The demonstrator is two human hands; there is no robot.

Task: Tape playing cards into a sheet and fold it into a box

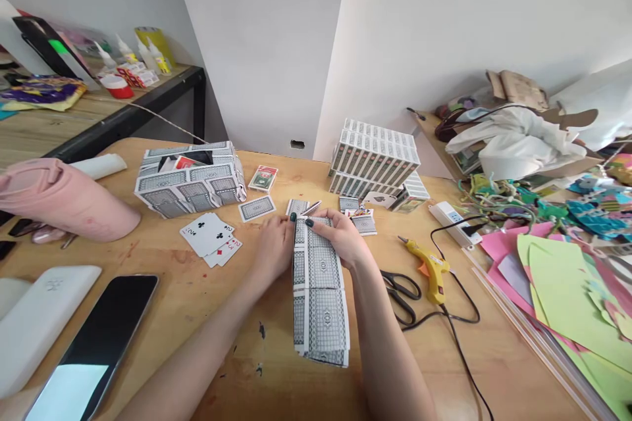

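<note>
Between my hands is a long box-like piece covered in playing cards (pixel 324 289), its grey patterned backs facing up and its near end pointing towards me. My left hand (pixel 277 242) grips its far left edge, the fingers partly hidden behind it. My right hand (pixel 340 235) is closed around the far end, thumb on top. Just beyond the hands lie a loose face-down card (pixel 297 206) and some folded cards (pixel 364 223). Left of them are a face-down card (pixel 257 208) and a spread of face-up cards (pixel 205 237).
A card-covered box (pixel 190 194) with an opening on top and a card pack (pixel 263 178) stand at the back left. Stacked card packs (pixel 378 154) are at the back right. Scissors (pixel 402 296), a yellow glue gun (pixel 432 266) and a power strip (pixel 453 223) lie right; a phone (pixel 99 335) left.
</note>
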